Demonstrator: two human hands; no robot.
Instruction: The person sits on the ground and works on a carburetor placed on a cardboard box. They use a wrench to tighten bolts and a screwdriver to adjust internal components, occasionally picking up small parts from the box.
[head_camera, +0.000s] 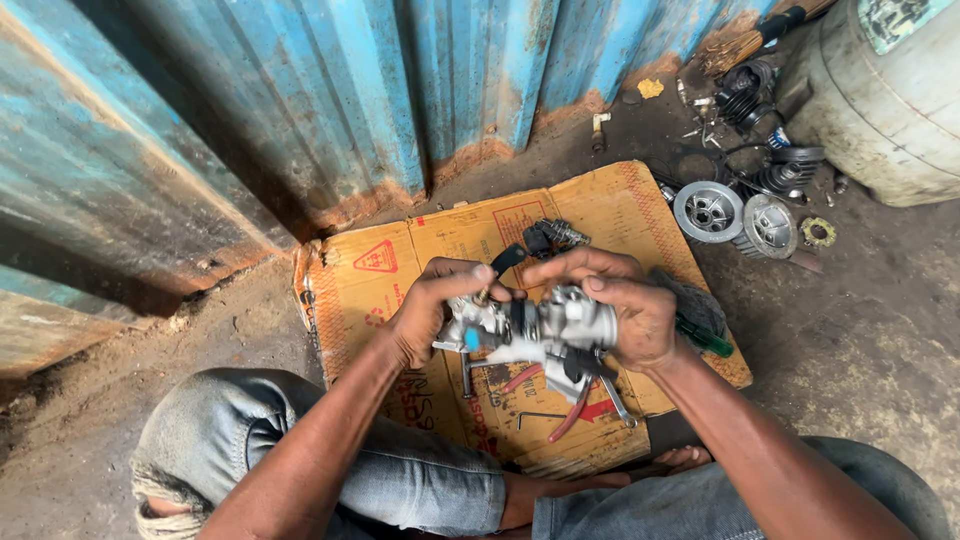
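Both hands hold a silver metal carburettor (545, 325) above a flattened cardboard sheet (380, 270). My left hand (435, 305) grips its left end, thumb and fingers around a small blue-tipped fitting. My right hand (625, 305) wraps over its right side from above. Below the carburettor on the cardboard lie pliers with red handles (570, 405), a hex key (540, 417) and a metal rod. A small dark part and a ribbed metal piece (560, 235) lie just beyond my hands.
A rusty blue corrugated metal wall (300, 110) stands behind. Round metal engine parts (735, 215), springs and a ring lie on the dirt at right, near a pale drum (880, 100). A green-handled screwdriver (705, 337) lies by my right hand. My jeans-clad knees frame the bottom.
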